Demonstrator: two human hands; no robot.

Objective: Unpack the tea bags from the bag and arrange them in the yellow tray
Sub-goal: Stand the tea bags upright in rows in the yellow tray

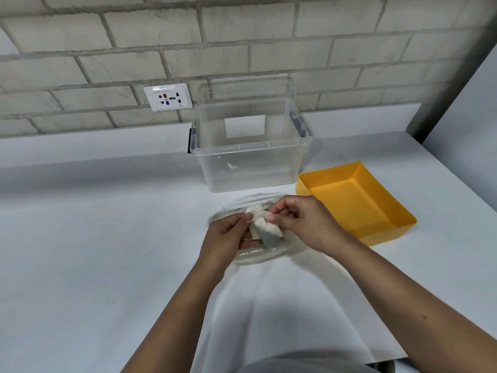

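Both hands [269, 227] pinch tea bags [265, 227] over the clear bag [282, 249]

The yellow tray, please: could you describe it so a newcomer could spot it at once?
Start at the white counter below the brick wall. A clear bin stands at its back, and the yellow tray lies just right of it, slightly nearer. It alone is opaque and brightly coloured.

I log on desk [80, 238]: left grip [228, 232], right grip [295, 219] pinching tea bags [265, 227] over plastic bag [255, 255]; yellow tray [302, 181] right; tub [242, 173] behind.
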